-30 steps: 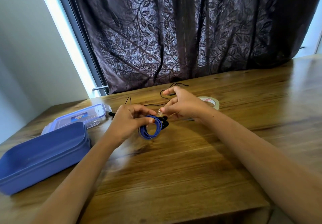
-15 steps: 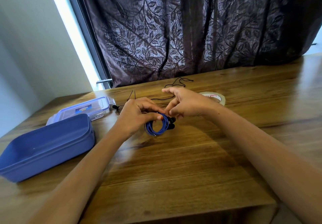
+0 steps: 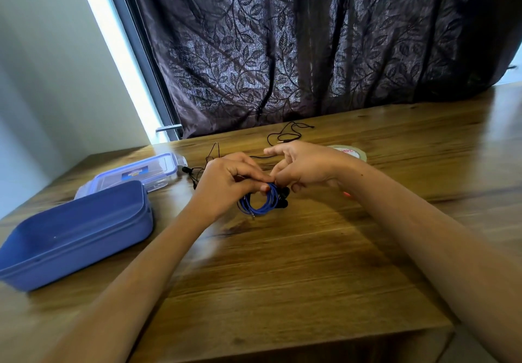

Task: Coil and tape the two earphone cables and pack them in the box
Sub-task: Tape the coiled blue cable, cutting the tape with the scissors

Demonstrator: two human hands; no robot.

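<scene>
The wooden table (image 3: 310, 263) carries everything. Taking the hands as centre, the open blue box (image 3: 84, 255) sits at eight o'clock and its clear lid (image 3: 135, 172) at ten. The left hand (image 3: 226, 190) curls over the blue earphone coil (image 3: 258, 204), thumb and fingers pinching its top so the loops hang below. The right hand (image 3: 305, 170) pinches the same bundle at its two o'clock edge, index finger straight. Whether it holds tape I cannot tell. The tape roll (image 3: 353, 152) lies at two o'clock, the loose black earphone cable (image 3: 285, 133) at twelve. The coil looks light, limp and springy, so it would likely unwind unless gripped across all loops, clear of the earbuds.
</scene>
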